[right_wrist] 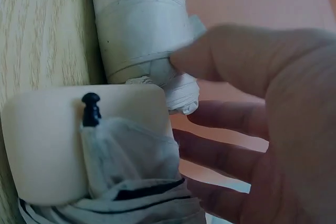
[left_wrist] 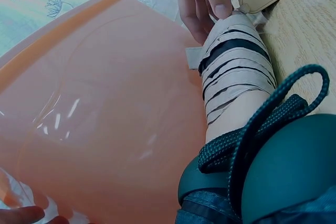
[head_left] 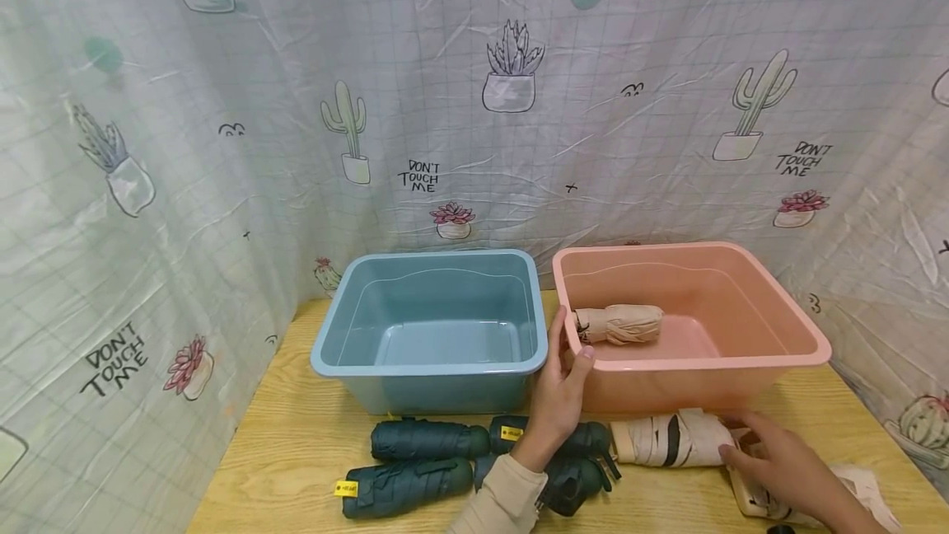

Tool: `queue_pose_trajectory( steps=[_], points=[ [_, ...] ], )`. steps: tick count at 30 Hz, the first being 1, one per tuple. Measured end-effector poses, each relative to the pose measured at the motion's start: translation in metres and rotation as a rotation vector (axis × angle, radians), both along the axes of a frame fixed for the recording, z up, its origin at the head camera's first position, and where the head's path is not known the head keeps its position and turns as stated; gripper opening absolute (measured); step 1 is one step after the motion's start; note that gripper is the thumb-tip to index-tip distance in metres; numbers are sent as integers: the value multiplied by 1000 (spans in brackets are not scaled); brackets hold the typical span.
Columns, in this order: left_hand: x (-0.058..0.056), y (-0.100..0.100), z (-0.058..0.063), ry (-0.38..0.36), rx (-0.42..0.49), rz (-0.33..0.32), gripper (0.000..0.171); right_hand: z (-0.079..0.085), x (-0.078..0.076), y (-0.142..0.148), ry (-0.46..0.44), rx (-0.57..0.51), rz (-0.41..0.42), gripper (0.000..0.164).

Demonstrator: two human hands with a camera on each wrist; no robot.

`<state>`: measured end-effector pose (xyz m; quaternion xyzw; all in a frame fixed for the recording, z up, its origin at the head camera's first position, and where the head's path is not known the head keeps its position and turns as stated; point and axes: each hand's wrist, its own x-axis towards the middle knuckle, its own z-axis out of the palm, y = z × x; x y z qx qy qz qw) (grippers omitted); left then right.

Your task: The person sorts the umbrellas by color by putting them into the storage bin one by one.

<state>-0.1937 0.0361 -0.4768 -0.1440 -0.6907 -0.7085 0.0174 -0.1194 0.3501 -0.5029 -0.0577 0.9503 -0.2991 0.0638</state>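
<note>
My left hand (head_left: pixel 558 398) holds the near left corner of the pink basin (head_left: pixel 667 390), its thumb over the rim. Inside that basin lies one beige folded umbrella (head_left: pixel 630 325). A second beige umbrella (head_left: pixel 685 437), wrapped with a dark band, rests on the table in front of the basin. My right hand (head_left: pixel 778 464) pinches its right end, with the thumb (right_wrist: pixel 197 59) on one side and fingers (right_wrist: pixel 228 116) on the other. Beside that hand is another beige umbrella (right_wrist: pixel 79 145), with a pale handle and dark knob, partly hidden under the forearm in the head view.
A blue basin (head_left: pixel 430 390) stands left of the pink one. Several dark green folded umbrellas (head_left: pixel 408 486) lie in front on the wooden table (head_left: pixel 274 435), some behind my left wrist. A patterned curtain (head_left: pixel 445 64) hangs behind and at both sides.
</note>
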Motion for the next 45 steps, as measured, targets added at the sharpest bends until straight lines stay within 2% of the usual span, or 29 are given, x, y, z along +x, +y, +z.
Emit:
queue_pose_trajectory(
  steps=[5,14,19,26,29,33,37,40,45],
  points=[
    [0,0,0,-7,3,1,66,-6,0,-5,86,-27,41,63],
    [0,0,-2,-6,11,3,65,-21,-9,-5,278,-119,201,68],
    [0,0,-3,-7,9,2,66,-24,-12,-4,331,-73,193,69],
    [0,-1,-3,-7,13,2,66,-23,-10,-7,310,20,106,69],
    [0,-1,-3,-6,6,5,66,-24,-7,-7,295,-6,91,66],
    [0,-1,-3,1,-13,9,66,-26,-4,-7,292,-81,83,61],
    [-1,-1,-2,7,-22,15,66,-27,-3,-7,259,-188,91,62],
    [-1,0,-2,12,-25,18,66,-23,0,-7,216,-291,102,63],
    [-2,-2,-3,13,-19,10,66,-18,5,-11,222,-423,132,63]
  ],
)
